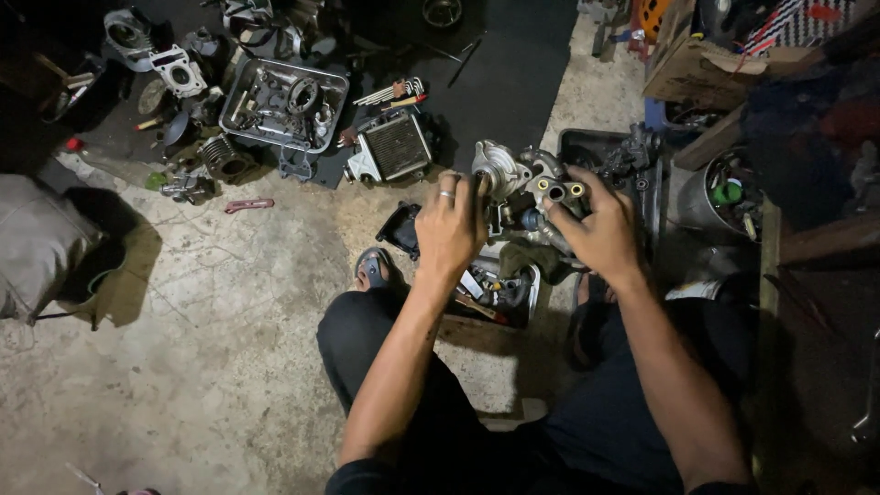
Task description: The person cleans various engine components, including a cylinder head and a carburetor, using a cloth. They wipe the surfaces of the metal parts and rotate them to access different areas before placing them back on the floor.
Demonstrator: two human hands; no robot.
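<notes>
Sitting between both hands, raised above the floor [211, 348]: a grey metal engine part [530, 197] with round ports on top. Left hand [449, 225] grips its left side, fingers curled over the rounded housing, ring visible, back of hand to camera. Right hand [600, 229] clasps the right side, fingers wrapped over the ports. Both forearms reach forward from the lap, wrists slightly bent inward. Just below sits a box of small parts [500, 289]; farther left, a metal tray [284, 103] and a finned block [394, 147].
</notes>
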